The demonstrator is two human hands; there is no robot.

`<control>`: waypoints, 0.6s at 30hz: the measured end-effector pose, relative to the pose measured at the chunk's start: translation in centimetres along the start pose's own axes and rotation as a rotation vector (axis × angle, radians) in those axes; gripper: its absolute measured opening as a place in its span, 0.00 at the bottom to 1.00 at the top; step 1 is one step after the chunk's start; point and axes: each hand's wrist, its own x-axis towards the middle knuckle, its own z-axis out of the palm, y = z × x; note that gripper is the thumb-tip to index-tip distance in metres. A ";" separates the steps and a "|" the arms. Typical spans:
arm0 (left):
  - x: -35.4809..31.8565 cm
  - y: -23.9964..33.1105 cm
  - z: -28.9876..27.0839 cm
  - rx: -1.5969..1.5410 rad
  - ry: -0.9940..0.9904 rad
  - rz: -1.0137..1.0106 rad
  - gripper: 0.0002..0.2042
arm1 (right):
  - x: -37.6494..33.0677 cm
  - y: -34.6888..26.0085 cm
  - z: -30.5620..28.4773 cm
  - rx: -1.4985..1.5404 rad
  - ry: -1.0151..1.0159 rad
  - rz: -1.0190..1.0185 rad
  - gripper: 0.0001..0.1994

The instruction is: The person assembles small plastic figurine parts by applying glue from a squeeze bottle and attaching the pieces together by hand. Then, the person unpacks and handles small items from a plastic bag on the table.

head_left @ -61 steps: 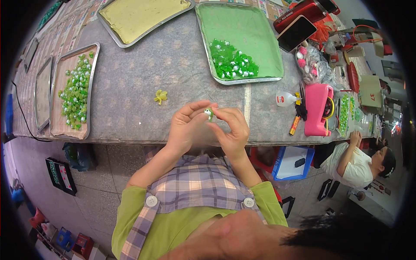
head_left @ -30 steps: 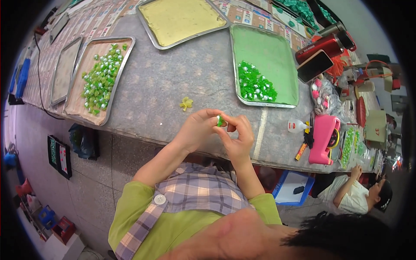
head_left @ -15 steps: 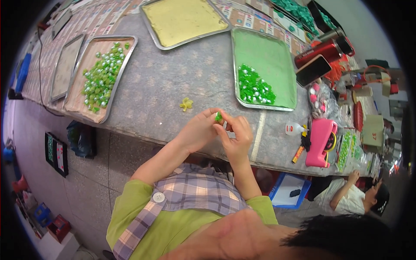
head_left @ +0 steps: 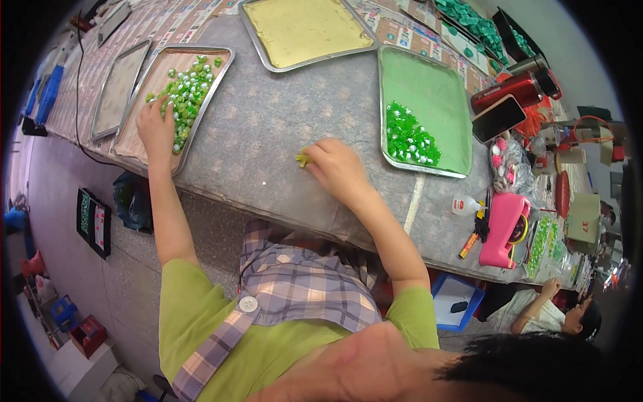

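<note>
At the left, my left hand reaches over a shallow metal tray lined in pale pink. Its fingertips touch a heap of small light-green pieces with pearly white centres; the fingers look a little apart, and no piece shows lifted between them. Near the middle of the table, my right hand has its thumb and fingers closed on a small yellow flower-shaped piece, whose petals stick out at the left of the fingertips. The piece is at or just above the table surface.
A green-lined tray holds brighter green pieces at the right. Behind stands a yellow-lined tray. Along the right edge are a phone, a red flask, a glue bottle and a pink tape dispenser. Another person sits further right.
Both hands were together at the table edge around a small green piece, now out of sight. The left has gone to the left tray's heap; the right has taken hold of the yellow flower piece.
</note>
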 end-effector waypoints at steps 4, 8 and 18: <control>-0.5 3.8 -1.5 0.042 0.155 0.119 0.15 | -0.2 0.9 1.3 -0.086 0.010 0.008 0.07; -2.6 11.0 -3.5 -0.512 -0.025 0.209 0.11 | -0.9 0.7 -0.6 -0.093 0.036 0.055 0.08; -12.8 24.0 -1.5 -1.525 -1.011 0.126 0.09 | -8.4 -1.2 -5.3 1.645 0.260 0.636 0.18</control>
